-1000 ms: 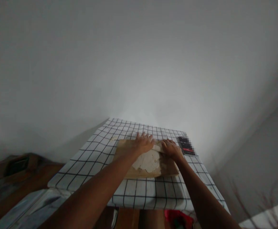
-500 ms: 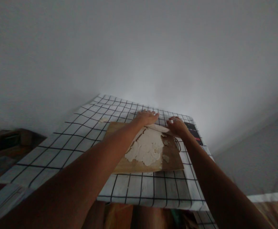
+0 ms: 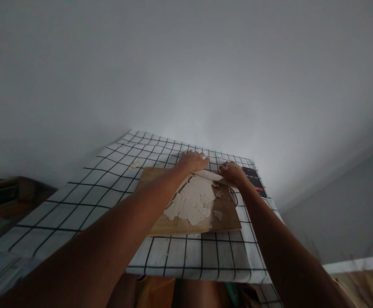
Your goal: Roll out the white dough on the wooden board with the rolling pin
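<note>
A pale rolling pin (image 3: 209, 175) lies across the far part of a wooden board (image 3: 163, 226). My left hand (image 3: 193, 161) is over its left end, palm down, with the fingers reaching forward past it. On its right end my right hand (image 3: 233, 173) is closed, fingers curled over. Between my forearms, a thin sheet of pale dough (image 3: 191, 203) with ragged, cracked edges is spread on the board. Small torn dough pieces (image 3: 217, 214) lie right of the sheet. The ends of the pin are hidden under my hands.
The board rests on a table with a white, black-checked cloth (image 3: 103, 179). A dark device with a lit display (image 3: 254, 181) lies at the right, beyond my right hand. A pale scrap (image 3: 136, 164) is left of the board. A wall (image 3: 186, 77) rises behind the table.
The view has shifted slightly, so the board and table sit a little lower and further left. Both hands stay at the rolling pin near the board's far edge.
</note>
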A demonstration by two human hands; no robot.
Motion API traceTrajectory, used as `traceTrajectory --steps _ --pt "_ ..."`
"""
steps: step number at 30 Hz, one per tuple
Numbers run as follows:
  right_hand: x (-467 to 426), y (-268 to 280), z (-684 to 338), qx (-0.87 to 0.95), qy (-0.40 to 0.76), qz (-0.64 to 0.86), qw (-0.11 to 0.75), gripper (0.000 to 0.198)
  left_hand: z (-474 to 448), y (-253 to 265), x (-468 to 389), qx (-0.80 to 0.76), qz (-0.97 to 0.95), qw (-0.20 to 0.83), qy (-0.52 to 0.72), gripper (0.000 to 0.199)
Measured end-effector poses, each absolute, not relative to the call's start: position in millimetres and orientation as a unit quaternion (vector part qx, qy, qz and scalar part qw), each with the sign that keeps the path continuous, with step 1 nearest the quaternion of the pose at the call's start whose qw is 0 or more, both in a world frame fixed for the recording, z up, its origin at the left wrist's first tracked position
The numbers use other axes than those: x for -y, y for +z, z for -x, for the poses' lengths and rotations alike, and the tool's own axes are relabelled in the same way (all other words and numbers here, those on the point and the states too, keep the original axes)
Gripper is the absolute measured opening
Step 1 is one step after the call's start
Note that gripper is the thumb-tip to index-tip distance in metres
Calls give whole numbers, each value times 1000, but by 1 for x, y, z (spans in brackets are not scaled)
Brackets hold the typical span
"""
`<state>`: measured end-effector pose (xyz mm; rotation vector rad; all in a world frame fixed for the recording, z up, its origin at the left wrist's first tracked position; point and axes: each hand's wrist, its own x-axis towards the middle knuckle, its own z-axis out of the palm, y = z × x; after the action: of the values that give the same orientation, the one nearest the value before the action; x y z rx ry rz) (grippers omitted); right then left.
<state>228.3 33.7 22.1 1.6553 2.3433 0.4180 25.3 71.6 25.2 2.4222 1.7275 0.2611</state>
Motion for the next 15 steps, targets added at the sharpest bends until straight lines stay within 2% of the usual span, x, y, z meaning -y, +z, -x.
traceTrajectory --steps 7,15 --pt "-7 15 -223 -792 132 -589 86 34 -21 28 -43 -578 -807 53 108 58" --pt "48 16 -209 -789 138 -598 33 34 -8 13 -2 -533 -829 -26 167 46"
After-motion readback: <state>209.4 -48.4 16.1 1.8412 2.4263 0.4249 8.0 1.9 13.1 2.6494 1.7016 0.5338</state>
